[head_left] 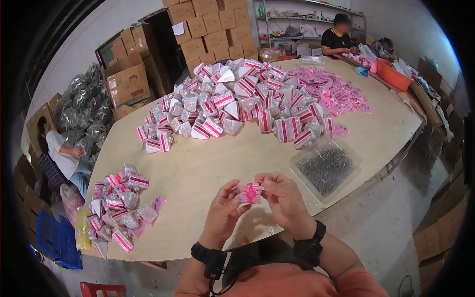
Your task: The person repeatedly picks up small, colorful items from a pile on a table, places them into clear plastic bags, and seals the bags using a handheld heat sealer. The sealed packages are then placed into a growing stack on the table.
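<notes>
Between my hands, above the near edge of the table, is a small pink-and-white striped packet [250, 194] with a brighter pink shape on it. My left hand [223, 213] pinches its left side between thumb and fingers. At its upper right corner my right hand [284, 199] is closed on it, fingertips pressed together. To the right of my right hand stands a clear plastic tray [357, 159] full of thin dark metal pieces, too fine to name. Beyond my hands lies a big heap of wedge-shaped packs [213, 101] with pink and white bands.
Flat pink packets [329, 91] lie spread at the far right of the table [208, 166]. A smaller pile of packs [118, 208] sits at the left edge. Farther off are an orange basin [394, 76], stacked cartons [215, 42], two people at the back right and one at left.
</notes>
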The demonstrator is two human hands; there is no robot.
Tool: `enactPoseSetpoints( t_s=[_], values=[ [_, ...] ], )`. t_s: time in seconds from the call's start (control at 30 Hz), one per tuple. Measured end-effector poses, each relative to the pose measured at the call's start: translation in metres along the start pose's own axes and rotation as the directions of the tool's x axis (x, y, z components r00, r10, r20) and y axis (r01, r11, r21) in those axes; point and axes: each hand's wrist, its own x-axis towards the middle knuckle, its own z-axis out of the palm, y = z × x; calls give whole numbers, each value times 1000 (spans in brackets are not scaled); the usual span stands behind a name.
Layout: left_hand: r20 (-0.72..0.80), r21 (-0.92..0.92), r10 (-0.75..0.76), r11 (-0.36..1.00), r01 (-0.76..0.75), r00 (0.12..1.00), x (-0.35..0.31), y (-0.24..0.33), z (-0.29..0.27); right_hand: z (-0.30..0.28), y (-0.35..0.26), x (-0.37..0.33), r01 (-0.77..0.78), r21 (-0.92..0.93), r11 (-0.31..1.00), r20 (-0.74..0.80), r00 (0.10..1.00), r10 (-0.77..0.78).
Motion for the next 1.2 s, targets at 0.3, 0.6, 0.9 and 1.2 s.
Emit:
enactPoseSetpoints(
  t_s=[0.3,0.6,0.9,1.2],
  values=[
    [93,544,334,772,-329,938,8,24,23,7,1,-4,-17,-60,998,55,998,20],
    [263,723,487,472,-505,833,19,30,25,10,-9,-7,-85,-86,993,144,985,97],
    [259,647,304,650,-399,917,5,33,13,21,-6,-6,-210,-378,902,112,957,269],
    [424,709,155,556,-434,892,-4,36,-3,0,13,-2,-116,-470,875,279,921,272]
  ],
)
